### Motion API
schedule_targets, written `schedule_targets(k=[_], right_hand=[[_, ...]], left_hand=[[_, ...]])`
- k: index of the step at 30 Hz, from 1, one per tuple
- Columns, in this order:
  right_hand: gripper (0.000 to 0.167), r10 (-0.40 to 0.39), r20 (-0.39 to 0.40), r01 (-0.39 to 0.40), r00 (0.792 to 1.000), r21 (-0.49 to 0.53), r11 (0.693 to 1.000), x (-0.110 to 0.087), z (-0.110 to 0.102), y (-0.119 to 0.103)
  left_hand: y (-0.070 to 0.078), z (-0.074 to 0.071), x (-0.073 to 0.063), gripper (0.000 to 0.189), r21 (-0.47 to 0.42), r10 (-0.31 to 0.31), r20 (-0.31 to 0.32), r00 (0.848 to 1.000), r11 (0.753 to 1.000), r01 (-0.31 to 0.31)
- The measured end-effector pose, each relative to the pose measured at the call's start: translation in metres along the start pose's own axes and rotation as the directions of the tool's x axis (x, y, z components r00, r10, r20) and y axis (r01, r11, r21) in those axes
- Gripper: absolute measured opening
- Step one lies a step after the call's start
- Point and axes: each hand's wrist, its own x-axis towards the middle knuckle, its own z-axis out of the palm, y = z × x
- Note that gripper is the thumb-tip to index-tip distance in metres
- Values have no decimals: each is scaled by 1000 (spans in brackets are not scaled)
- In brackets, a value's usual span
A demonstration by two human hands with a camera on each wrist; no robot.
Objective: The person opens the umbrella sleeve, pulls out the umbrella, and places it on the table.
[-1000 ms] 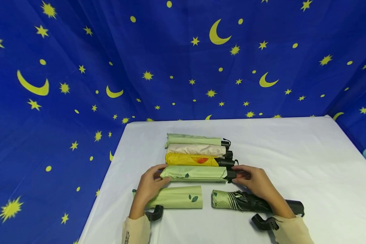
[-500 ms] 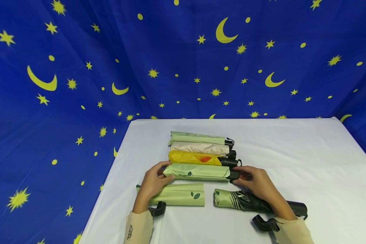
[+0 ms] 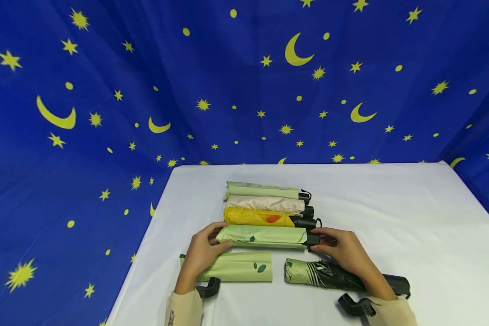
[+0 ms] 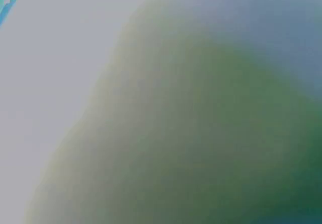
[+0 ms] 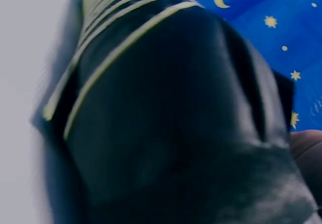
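At the near side of a row of 4: a folded pale-green umbrella (image 3: 261, 235), level, with its black handle (image 3: 312, 239) toward the right, just beside a yellow umbrella (image 3: 256, 217); whether resting or slightly raised, impossible to tell. Clamped on its left end, between thumb and fingers, the left hand (image 3: 199, 251); pinching the handle's tip, the right hand (image 3: 344, 248). Probably light, soft and a little slippery in its loose fabric, stiff along the hidden shaft, hardly fragile; best held at its 2 ends, most firmly by the handle. Beyond the yellow, 2 more in line: a cream umbrella (image 3: 265, 204) and, farthest, a sage umbrella (image 3: 265, 190). Closer in, below the row: a lime umbrella (image 3: 240, 268) at left and a black-and-green umbrella (image 3: 330, 275) at right, apparently filling much of the right wrist view; in the left wrist view, only a green blur. Underneath, a smooth white tablecloth (image 3: 375, 203). Behind and to the sides, a deep-blue curtain (image 3: 220, 77) printed with yellow moons and stars.
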Motion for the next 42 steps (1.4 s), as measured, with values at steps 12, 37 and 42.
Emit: schedule_targets(k=[12,37,42], right_hand=[[44,-2,67,-30,998,471,882,-6,-14,-2],[48,-47,146,-67,988,687,723,-20,-24,-21],[48,-76,119,-27,990,688,725,-24,-30,-37]], left_hand=[[5,-15,-5,60,-313,43,54,998,949,-24],[11,-4,-12,59,-666,275,264,925,745,-32],[18,-10,-16,56,-644,327,215,920,756,-119]])
